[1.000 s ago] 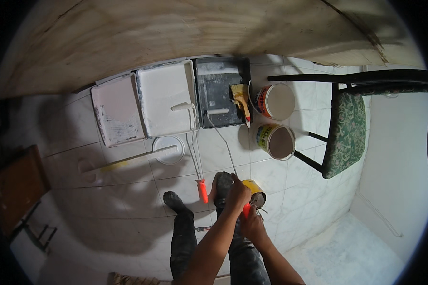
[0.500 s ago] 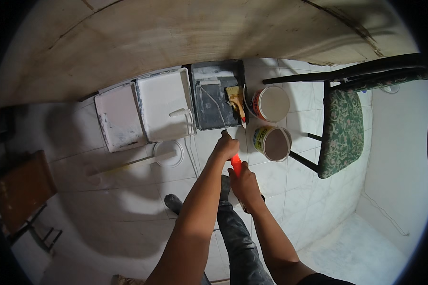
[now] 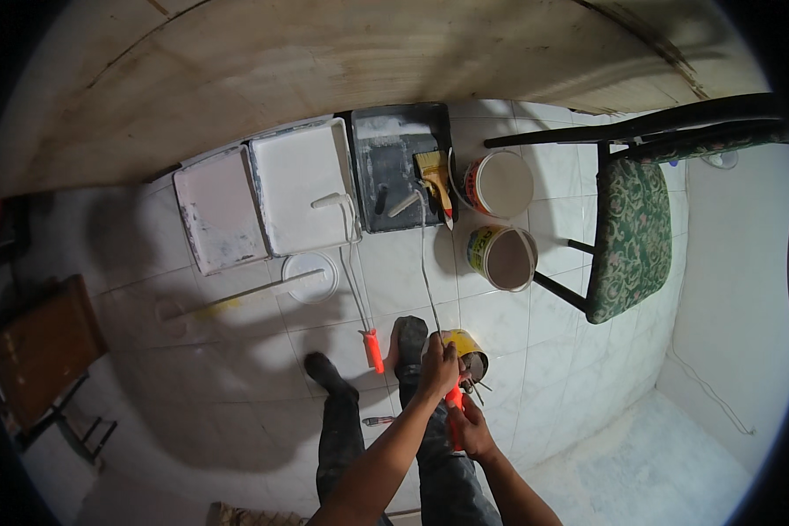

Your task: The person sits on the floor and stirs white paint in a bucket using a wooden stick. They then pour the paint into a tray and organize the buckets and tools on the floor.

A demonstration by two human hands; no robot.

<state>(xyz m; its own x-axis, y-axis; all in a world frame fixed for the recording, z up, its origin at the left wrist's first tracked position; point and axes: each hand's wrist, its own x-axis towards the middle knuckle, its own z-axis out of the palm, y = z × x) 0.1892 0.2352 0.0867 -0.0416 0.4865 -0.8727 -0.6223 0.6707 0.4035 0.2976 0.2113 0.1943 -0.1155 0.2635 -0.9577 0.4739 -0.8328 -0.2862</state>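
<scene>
My left hand (image 3: 438, 370) is closed round the upper end of a paint roller's orange handle, by its wire. Behind it my right hand (image 3: 472, 431) grips the lower part. The paint roller (image 3: 426, 254) points away from me; its small pale roller head (image 3: 404, 205) is over the near part of a black paint tray (image 3: 379, 223). A wide paintbrush (image 3: 433, 180) with a wooden handle and red tip lies along that tray's right side. Partly hidden by my hands, a yellow can (image 3: 461, 340) holds several thin tools.
A white paint tray (image 3: 303, 175) and a pinkish one (image 3: 221, 210) stand left. A second roller (image 3: 373, 351) rests its head on the white tray. Two paint buckets (image 3: 504, 186) stand right, beside a green patterned chair (image 3: 631, 237). A stick (image 3: 245, 294) crosses a round lid (image 3: 311, 285).
Both hands have drawn the paint roller toward me and slightly right. Its head has come from the far half of the black tray to the near part. The second roller's handle now shows.
</scene>
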